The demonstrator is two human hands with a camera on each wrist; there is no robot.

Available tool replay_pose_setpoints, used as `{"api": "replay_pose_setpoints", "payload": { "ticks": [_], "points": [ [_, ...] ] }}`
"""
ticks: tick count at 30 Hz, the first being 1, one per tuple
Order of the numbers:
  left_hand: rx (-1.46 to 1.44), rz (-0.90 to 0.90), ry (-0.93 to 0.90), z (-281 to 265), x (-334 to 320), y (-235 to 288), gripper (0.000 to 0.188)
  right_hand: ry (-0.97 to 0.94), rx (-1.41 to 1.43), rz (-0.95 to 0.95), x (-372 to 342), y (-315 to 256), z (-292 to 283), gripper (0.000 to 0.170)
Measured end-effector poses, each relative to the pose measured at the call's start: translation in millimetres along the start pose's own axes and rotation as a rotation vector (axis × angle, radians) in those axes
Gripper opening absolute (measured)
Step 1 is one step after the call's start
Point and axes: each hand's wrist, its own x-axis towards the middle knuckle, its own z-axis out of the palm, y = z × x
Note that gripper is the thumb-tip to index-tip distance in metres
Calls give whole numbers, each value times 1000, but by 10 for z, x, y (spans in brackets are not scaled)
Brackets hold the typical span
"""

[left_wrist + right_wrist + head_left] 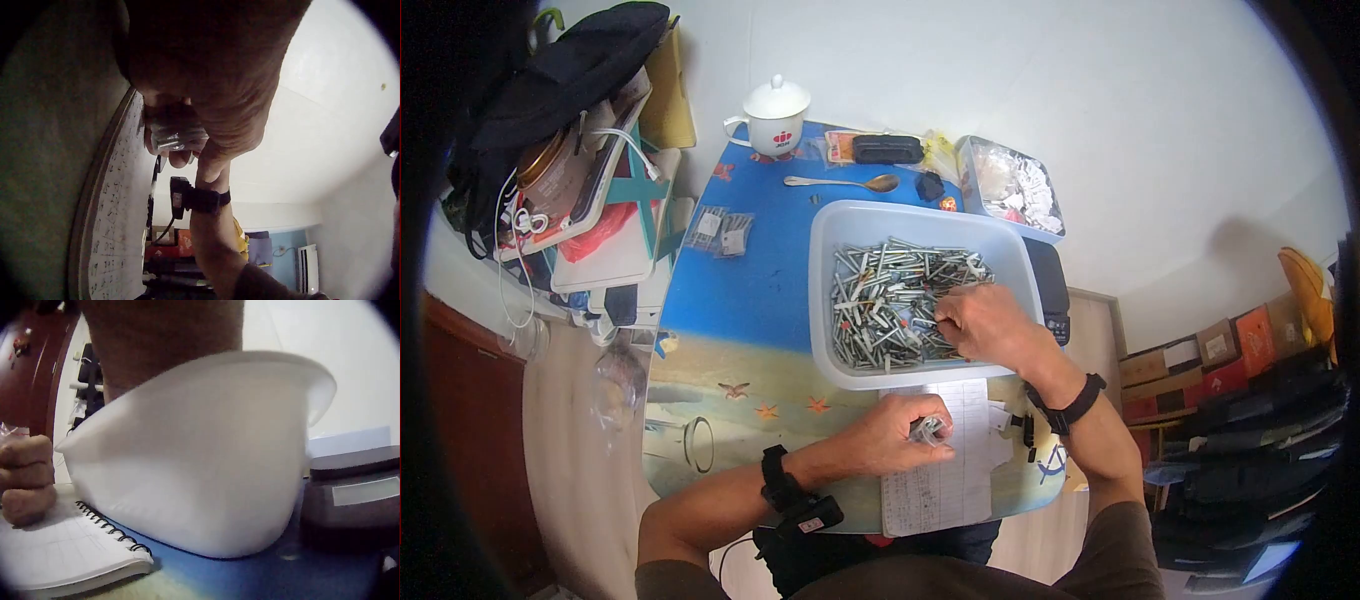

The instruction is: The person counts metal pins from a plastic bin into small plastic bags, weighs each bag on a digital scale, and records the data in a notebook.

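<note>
White plastic walls of the tub [900,381] hold a loose heap of metal bolts [870,300]; it stands toward the right edge of the table [735,280]. The right hand [990,325] reaches over the tub's right side, fingers bent down into the heap; whether they pinch a bolt I cannot tell, as the tips are hidden. Near the table's front edge, above the notebook [935,490], the left hand [885,435] has its fingers curled round a small clear bag [928,430], with something metallic showing inside. Two filled packets [720,232] lie by the table's left edge.

The step in hand looks like picking bolts from the heap for bagging. The next move calls for a secure pinch, a lift clear of the tub's near rim, and a bag mouth kept open and steady.
</note>
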Motion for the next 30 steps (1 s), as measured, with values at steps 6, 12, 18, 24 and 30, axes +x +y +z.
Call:
{"api": "replay_pose_setpoints", "payload": {
  "ticks": [6, 12, 18, 24, 30],
  "points": [
    [-42, 6, 30, 40, -6, -23, 23, 164, 280, 82, -373, -208, -284, 6],
    [-44, 55, 67, 84, 5, -36, 24, 291, 486, 144, -929, -641, -537, 10],
    [-6, -23, 37, 38, -2, -2, 28, 279, 536, -19, -1094, -883, -442, 8],
    [68, -3, 31, 17, -9, 15, 31, 197, 411, -97, -1028, -876, -363, 8],
    [48, 0, 31, 21, -9, 9, 32, 63, 312, -150, -898, -870, -326, 13]
  ]
}}
